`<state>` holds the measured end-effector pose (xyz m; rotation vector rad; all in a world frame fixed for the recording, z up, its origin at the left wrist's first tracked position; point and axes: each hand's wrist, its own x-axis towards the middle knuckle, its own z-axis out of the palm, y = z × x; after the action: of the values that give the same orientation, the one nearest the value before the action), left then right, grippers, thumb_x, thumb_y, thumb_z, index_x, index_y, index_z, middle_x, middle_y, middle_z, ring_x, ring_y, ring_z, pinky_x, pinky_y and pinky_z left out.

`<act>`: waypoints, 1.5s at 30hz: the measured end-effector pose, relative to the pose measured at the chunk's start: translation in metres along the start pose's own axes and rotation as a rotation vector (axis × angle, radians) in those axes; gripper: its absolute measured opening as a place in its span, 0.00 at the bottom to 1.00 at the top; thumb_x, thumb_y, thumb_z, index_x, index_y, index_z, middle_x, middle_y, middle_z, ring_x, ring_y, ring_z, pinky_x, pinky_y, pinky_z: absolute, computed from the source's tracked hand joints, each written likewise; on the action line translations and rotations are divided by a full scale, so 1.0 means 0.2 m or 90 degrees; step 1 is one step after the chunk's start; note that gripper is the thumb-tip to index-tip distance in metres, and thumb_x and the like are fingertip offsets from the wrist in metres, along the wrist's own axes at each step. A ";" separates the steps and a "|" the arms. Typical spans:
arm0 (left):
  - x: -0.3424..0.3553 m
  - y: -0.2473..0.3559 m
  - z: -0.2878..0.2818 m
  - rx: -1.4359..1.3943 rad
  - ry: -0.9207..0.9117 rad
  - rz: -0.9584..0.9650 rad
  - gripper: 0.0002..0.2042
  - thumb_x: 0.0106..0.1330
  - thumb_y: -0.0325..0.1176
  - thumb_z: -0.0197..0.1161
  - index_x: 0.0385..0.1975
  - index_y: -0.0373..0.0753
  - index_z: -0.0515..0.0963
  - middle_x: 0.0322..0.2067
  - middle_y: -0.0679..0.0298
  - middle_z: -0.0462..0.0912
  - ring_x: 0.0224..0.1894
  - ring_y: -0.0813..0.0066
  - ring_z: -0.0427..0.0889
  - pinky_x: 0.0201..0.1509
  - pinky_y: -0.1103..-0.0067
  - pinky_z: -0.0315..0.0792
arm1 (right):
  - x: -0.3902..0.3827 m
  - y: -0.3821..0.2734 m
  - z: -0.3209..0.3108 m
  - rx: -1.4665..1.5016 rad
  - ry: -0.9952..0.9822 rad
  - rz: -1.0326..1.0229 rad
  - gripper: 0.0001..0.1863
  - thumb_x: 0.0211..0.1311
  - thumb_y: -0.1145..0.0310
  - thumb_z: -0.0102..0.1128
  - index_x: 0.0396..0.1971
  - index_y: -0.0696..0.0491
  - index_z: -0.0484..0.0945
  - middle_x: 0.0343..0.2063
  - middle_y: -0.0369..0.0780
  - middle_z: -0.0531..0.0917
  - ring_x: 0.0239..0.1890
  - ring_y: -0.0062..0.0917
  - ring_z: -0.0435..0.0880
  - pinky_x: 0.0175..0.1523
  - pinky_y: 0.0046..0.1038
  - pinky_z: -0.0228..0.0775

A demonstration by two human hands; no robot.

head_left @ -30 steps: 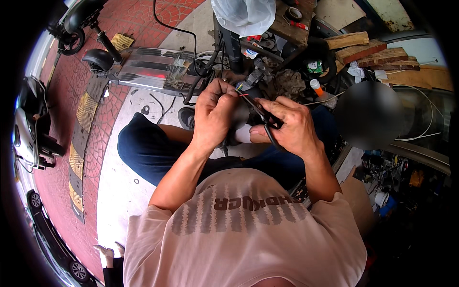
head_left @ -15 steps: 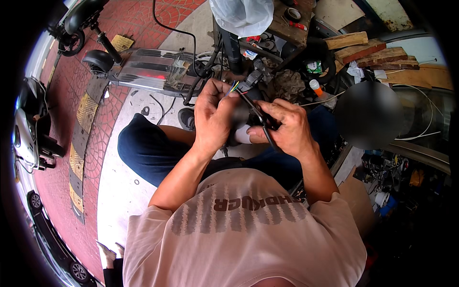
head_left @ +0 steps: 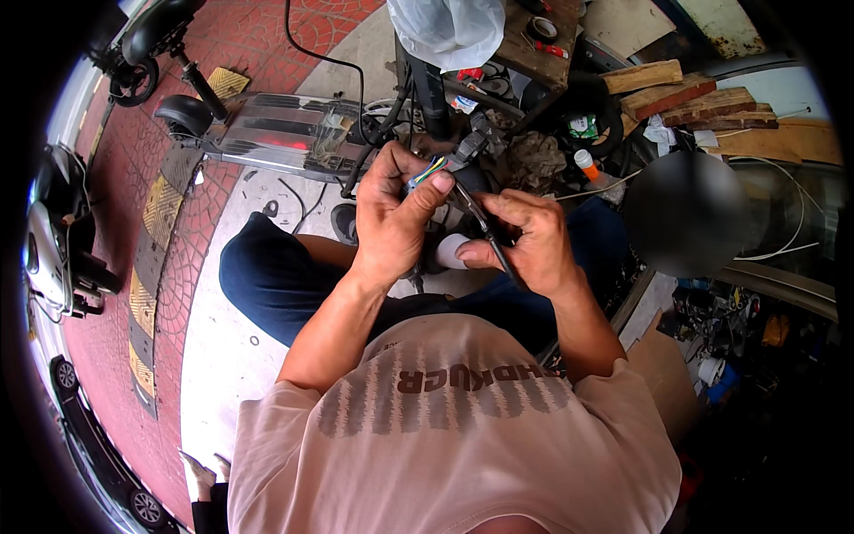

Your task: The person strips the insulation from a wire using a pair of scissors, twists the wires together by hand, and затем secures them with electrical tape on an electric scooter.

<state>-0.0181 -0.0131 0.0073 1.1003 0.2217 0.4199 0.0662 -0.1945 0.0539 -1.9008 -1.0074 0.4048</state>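
My left hand (head_left: 394,209) is closed on a bundle of thin coloured wires (head_left: 431,171), its thumb pressed against them. My right hand (head_left: 527,245) grips a long, slim dark tool (head_left: 491,238), apparently pliers, whose tip reaches up beside the wires. Behind the wires is a grey and black fitting (head_left: 470,147) of the scooter. The deck of a worn electric scooter (head_left: 267,133), with a seat post and rear wheel, lies crosswise beyond my left hand, among black cables (head_left: 349,182).
At top stand a bench (head_left: 543,31) with tape and a red-handled tool, and a white plastic bag (head_left: 445,31). Wood offcuts (head_left: 658,80), an orange-and-white tube (head_left: 585,162) and clutter lie right. A parked scooter (head_left: 49,254) is left; another person's feet (head_left: 200,472) show at lower left.
My left thumb has shifted onto the coloured wires, showing more of them. My right hand and the tool have moved slightly down and right.
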 end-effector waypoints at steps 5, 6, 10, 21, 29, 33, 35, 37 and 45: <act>-0.01 0.00 0.00 -0.003 0.010 0.009 0.11 0.69 0.29 0.70 0.34 0.37 0.71 0.28 0.71 0.78 0.31 0.89 0.70 0.34 0.86 0.65 | -0.01 0.00 0.02 -0.004 0.019 0.003 0.32 0.43 0.62 0.87 0.50 0.57 0.86 0.27 0.39 0.83 0.26 0.22 0.81 0.32 0.27 0.74; -0.01 0.00 0.00 -0.001 0.013 0.008 0.11 0.69 0.29 0.70 0.34 0.37 0.71 0.28 0.71 0.78 0.31 0.89 0.70 0.34 0.86 0.65 | -0.01 0.00 0.02 -0.004 0.022 0.003 0.32 0.43 0.61 0.87 0.50 0.57 0.86 0.27 0.39 0.83 0.25 0.22 0.81 0.32 0.27 0.74; -0.01 -0.01 -0.01 0.002 0.016 0.013 0.11 0.69 0.28 0.70 0.34 0.37 0.72 0.28 0.70 0.78 0.30 0.89 0.70 0.34 0.86 0.65 | -0.01 0.02 0.06 0.002 0.062 -0.026 0.33 0.42 0.59 0.87 0.48 0.59 0.86 0.22 0.36 0.77 0.22 0.19 0.74 0.27 0.26 0.64; 0.00 -0.01 0.02 0.062 0.050 0.002 0.12 0.71 0.27 0.66 0.33 0.40 0.66 0.22 0.73 0.69 0.22 0.88 0.61 0.24 0.85 0.54 | 0.00 -0.01 0.06 0.001 0.042 0.038 0.31 0.46 0.59 0.85 0.50 0.57 0.86 0.26 0.39 0.82 0.25 0.23 0.79 0.32 0.27 0.72; 0.02 0.03 0.01 -0.164 0.038 -0.166 0.05 0.70 0.33 0.51 0.33 0.41 0.67 0.20 0.72 0.59 0.20 0.84 0.55 0.23 0.82 0.50 | 0.01 0.04 -0.02 -0.026 0.032 0.064 0.30 0.45 0.61 0.86 0.48 0.59 0.86 0.25 0.38 0.80 0.24 0.20 0.76 0.30 0.26 0.69; 0.02 0.04 0.02 -0.176 0.044 -0.190 0.05 0.70 0.33 0.51 0.33 0.41 0.67 0.20 0.71 0.61 0.19 0.83 0.57 0.22 0.82 0.51 | 0.03 0.05 -0.03 -0.056 -0.024 0.049 0.32 0.44 0.60 0.86 0.50 0.59 0.85 0.27 0.41 0.82 0.25 0.23 0.81 0.32 0.27 0.74; 0.02 0.04 0.02 -0.176 0.039 -0.199 0.05 0.70 0.33 0.51 0.32 0.40 0.66 0.20 0.70 0.62 0.19 0.83 0.57 0.22 0.82 0.51 | 0.02 0.04 -0.03 -0.046 -0.033 0.028 0.33 0.44 0.59 0.86 0.50 0.59 0.85 0.28 0.41 0.83 0.26 0.25 0.82 0.32 0.28 0.75; 0.02 0.05 0.01 -0.175 0.031 -0.205 0.06 0.71 0.33 0.50 0.32 0.40 0.66 0.20 0.70 0.63 0.18 0.83 0.57 0.21 0.82 0.52 | 0.03 0.03 -0.02 -0.048 -0.035 0.012 0.33 0.44 0.59 0.86 0.51 0.58 0.85 0.28 0.42 0.83 0.26 0.27 0.83 0.32 0.29 0.75; 0.01 0.03 0.00 -0.164 0.019 -0.211 0.06 0.71 0.32 0.51 0.32 0.39 0.70 0.21 0.73 0.65 0.19 0.86 0.59 0.21 0.83 0.51 | 0.02 0.03 -0.03 -0.073 -0.030 -0.006 0.33 0.43 0.58 0.86 0.51 0.57 0.86 0.29 0.42 0.84 0.26 0.30 0.83 0.31 0.30 0.75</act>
<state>-0.0171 -0.0095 0.0136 0.7862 0.3594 0.1624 0.0757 -0.1954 0.0515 -1.9966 -1.0902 0.3950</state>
